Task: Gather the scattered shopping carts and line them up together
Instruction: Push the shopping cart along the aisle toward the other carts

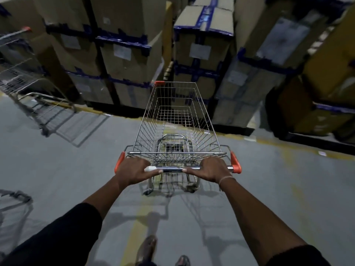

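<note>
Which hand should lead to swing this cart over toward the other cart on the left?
Probably the right hand. Both it and the left hand grip the cart handle, but the other cart stands far left, so pushing the right end forward would likely turn the basket that way.

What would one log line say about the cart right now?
both hands: left hand and right hand grip handle of empty cart | cart faces stacked boxes | another cart at left
</note>
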A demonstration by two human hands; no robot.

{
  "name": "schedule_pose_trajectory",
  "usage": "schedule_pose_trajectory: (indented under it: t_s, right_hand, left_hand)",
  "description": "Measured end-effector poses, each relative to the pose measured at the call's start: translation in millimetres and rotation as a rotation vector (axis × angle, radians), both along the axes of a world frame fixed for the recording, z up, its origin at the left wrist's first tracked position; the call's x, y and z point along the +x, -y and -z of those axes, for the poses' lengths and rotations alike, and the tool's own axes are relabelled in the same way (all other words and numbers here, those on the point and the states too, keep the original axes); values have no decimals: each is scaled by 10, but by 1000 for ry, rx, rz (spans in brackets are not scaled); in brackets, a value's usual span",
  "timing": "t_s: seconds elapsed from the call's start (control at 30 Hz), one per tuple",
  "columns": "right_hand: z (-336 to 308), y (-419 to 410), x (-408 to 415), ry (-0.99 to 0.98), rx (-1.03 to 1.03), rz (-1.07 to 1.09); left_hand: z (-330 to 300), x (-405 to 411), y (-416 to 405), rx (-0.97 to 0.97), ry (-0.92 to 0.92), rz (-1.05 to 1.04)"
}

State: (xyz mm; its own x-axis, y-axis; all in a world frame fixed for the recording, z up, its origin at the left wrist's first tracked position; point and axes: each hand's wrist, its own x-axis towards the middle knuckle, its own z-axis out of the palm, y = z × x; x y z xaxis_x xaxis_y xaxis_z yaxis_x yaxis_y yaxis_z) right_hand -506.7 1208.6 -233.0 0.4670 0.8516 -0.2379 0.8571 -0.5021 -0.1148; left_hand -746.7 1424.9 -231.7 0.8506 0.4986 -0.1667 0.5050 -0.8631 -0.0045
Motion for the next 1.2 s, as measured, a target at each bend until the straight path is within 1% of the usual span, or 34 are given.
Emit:
schedule_pose_trajectory:
  t_s: [0.33, 0.7, 0.97, 1.2]
  right_hand:
    - [33, 701, 104, -29, 35, 325]
    - [21, 1256, -2, -55, 39, 631]
    - [127, 1723, -129, -12, 33, 834]
    - [48, 2168, -348, 5, 60, 1009]
  left_hand:
    - [10, 834, 103, -24, -17, 249]
    - [5, 1746, 239, -25, -13, 609]
    - [-20, 2329, 602, -45, 2, 831]
    - [22, 2753, 1075, -76, 8, 996]
